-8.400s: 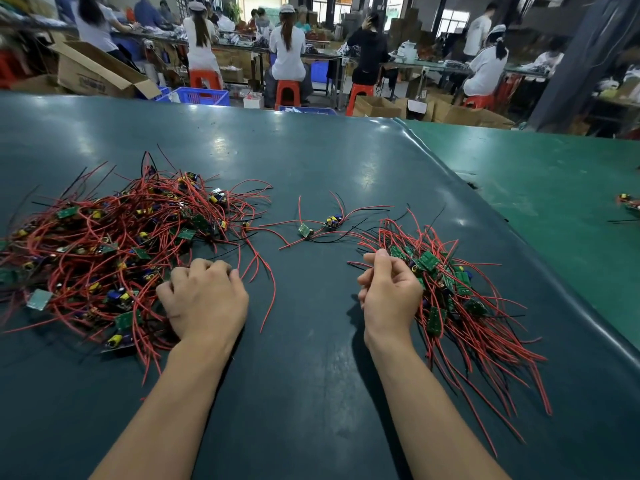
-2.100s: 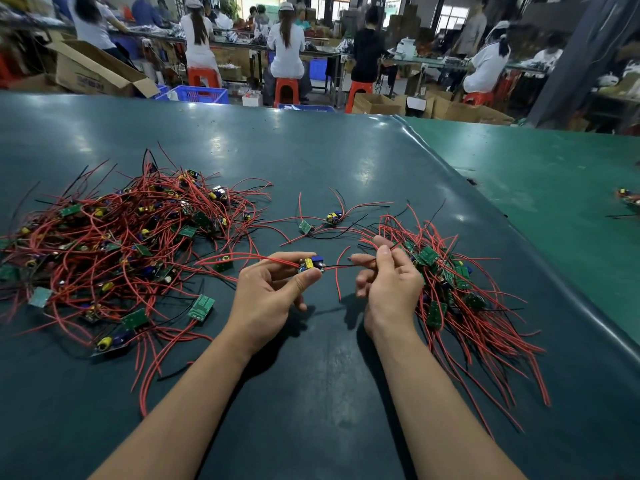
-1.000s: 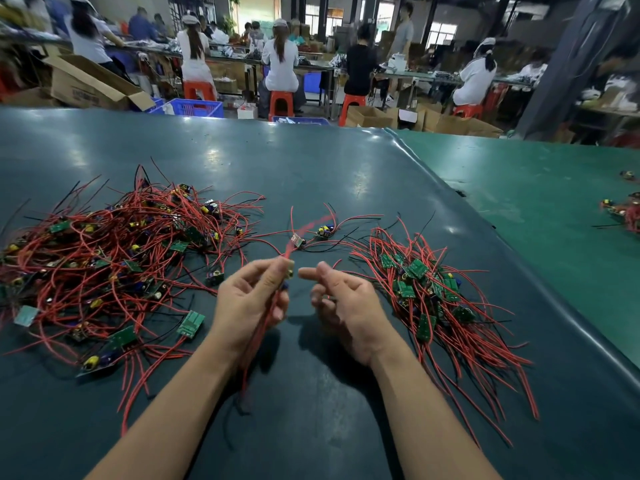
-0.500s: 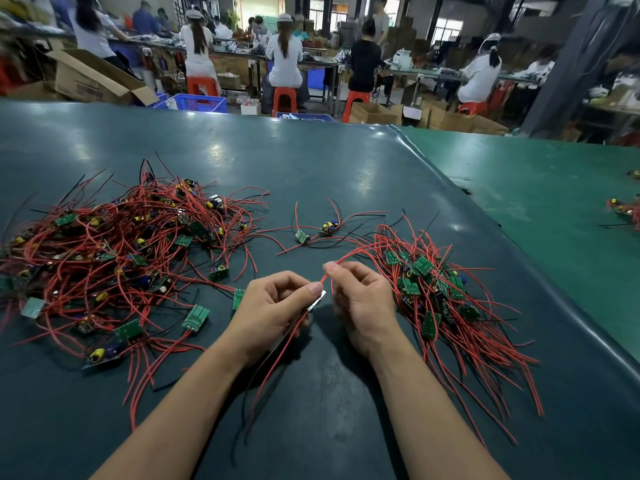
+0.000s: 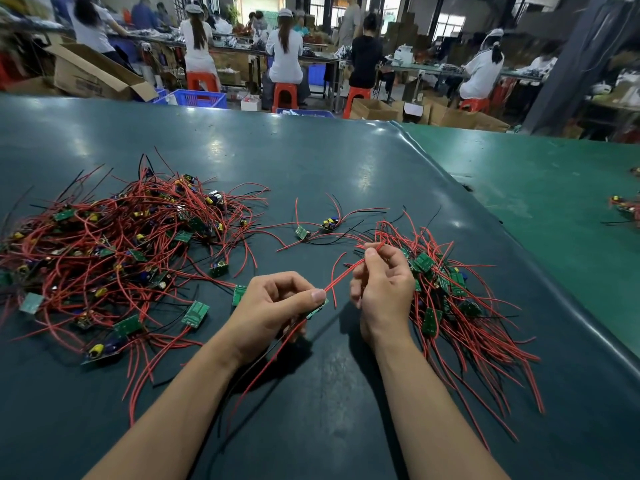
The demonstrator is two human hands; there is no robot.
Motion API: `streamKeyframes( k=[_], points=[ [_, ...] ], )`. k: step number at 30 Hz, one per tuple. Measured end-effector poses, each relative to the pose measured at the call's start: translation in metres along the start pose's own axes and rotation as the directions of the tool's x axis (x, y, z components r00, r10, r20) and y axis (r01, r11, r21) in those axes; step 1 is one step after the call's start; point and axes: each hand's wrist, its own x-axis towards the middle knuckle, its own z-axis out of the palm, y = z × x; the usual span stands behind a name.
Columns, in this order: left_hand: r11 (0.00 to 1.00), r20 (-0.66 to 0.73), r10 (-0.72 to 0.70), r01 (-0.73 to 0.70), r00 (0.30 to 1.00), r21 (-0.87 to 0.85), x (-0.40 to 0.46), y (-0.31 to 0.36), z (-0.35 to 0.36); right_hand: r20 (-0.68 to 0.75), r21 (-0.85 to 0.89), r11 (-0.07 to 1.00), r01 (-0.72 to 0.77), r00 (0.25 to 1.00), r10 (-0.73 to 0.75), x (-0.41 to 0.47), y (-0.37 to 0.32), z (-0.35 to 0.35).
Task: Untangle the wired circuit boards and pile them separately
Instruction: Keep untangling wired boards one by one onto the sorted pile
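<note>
Here, left hand pinching a small green board, right hand clamped on its thin red wires.

A dark teal matte table top abuts a brighter green table. Beyond, seated workers on orange plastic stools face long benches beside brown cardboard boxes.

Table covered in dark teal sheet, smooth, semi-glossy, light glare patches toward 12 o'clock. Second sheet at 2 o'clock lighter green, matt, scuffed. Wires at 9 o'clock: red plastic insulation, smooth, slight sheen; a few black ones too. Circuit boards green, flat, satin coating. Yellow and blue parts on boards look like glossy plastic. Cardboard box at 11 o'clock, matt brown. Stools at 12 o'clock, red plastic.
</note>
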Motion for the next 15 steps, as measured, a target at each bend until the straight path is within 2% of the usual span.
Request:
streamKeyframes(
  k=[6,9,11,12,15],
  points=[
    [0.999,-0.026,0.006,-0.007,1.000,-0.046,-0.001,0.002,-0.001,0.028,0.005,1.000,-0.022,0.999,0.022,-0.001,-0.003,-0.002],
    [0.989,-0.124,0.001,-0.019,0.992,-0.147,0.001,0.002,0.001,0.124,0.015,0.981,-0.192,0.974,0.189,-0.003,-0.007,0.001],
    [0.984,-0.190,-0.006,-0.028,0.982,-0.174,0.003,0.000,0.003,0.273,-0.118,0.938,-0.325,0.898,0.345,-0.009,-0.010,0.002],
    [0.989,-0.210,0.008,-0.039,0.978,-0.146,0.004,0.000,0.004,0.354,-0.214,0.914,-0.344,0.845,0.401,-0.014,-0.011,0.002],
    [0.994,-0.172,0.103,-0.108,0.980,-0.017,0.005,-0.001,0.003,0.539,-0.368,0.888,-0.277,0.714,0.446,-0.023,-0.015,0.000]
  ],
)
